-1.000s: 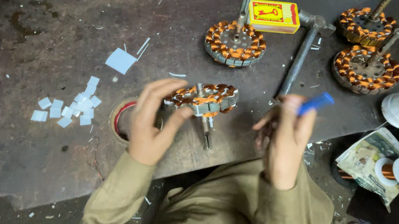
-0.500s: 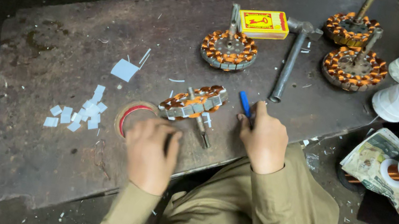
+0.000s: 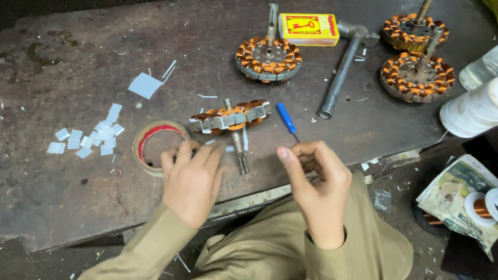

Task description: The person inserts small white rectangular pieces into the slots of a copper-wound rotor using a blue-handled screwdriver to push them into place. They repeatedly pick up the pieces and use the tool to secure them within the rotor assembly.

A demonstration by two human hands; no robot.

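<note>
A person in an olive shirt works at a dark, worn bench. The left hand [image 3: 191, 181] lies palm down on the bench, fingers [image 3: 206, 156] loosely spread and holding nothing, their tips just short of a copper-wound stator [image 3: 230, 117] that rests tilted on its shaft at mid-bench. The stator lies just beyond those fingertips and to the far left of the right hand [image 3: 318, 187]. The right hand hovers over the near edge with fingers [image 3: 295, 164] curled narrowly inward; whether they pinch anything cannot be told. A blue-handled screwdriver [image 3: 287, 120] lies on the bench just beyond the right hand, apart from it and to the right of the stator. A roll of tape [image 3: 153, 145] sits beside the left hand's knuckles, touching or nearly so. Small white paper pieces [image 3: 93, 136] are scattered at the left. Farther off stand three more stators [image 3: 268, 60], a yellow matchbox [image 3: 309, 27] and a metal pipe wrench [image 3: 341, 68]. A spool of white thread [image 3: 484, 107] rests at the far right.
</note>
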